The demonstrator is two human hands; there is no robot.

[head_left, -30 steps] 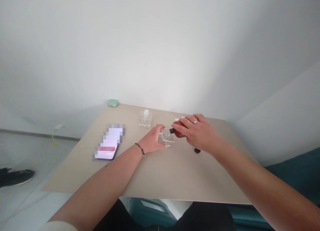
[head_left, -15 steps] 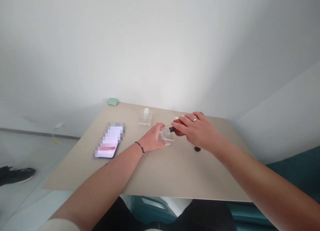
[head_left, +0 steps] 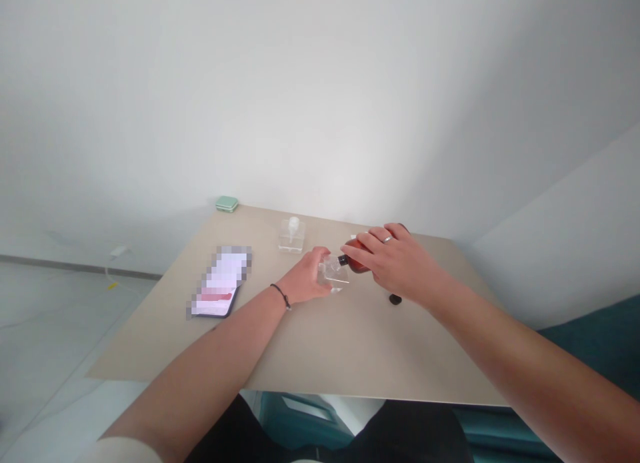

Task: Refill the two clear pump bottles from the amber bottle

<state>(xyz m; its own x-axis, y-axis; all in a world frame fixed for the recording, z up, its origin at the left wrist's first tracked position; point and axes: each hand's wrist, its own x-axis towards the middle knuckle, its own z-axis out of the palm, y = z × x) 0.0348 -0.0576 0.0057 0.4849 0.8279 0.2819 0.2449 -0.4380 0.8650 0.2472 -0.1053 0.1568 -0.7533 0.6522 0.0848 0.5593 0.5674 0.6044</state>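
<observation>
My left hand (head_left: 304, 281) is curled round a small clear square bottle (head_left: 334, 274) that stands on the beige table (head_left: 320, 343). My right hand (head_left: 400, 261), with a ring on one finger, grips a brown bottle (head_left: 356, 260) tipped on its side. The brown bottle's dark neck points left and meets the top of the clear bottle. Most of the brown bottle is hidden under my fingers.
A second clear bottle with a white pump top (head_left: 292, 235) stands farther back. A phone (head_left: 220, 284) lies at the left, a small green case (head_left: 227, 204) at the far left corner, a small black cap (head_left: 395, 299) by my right wrist. White walls rise behind the table.
Both hands and both bottles hold almost the same pose. The dark shoe on the floor at the left has gone from view.
</observation>
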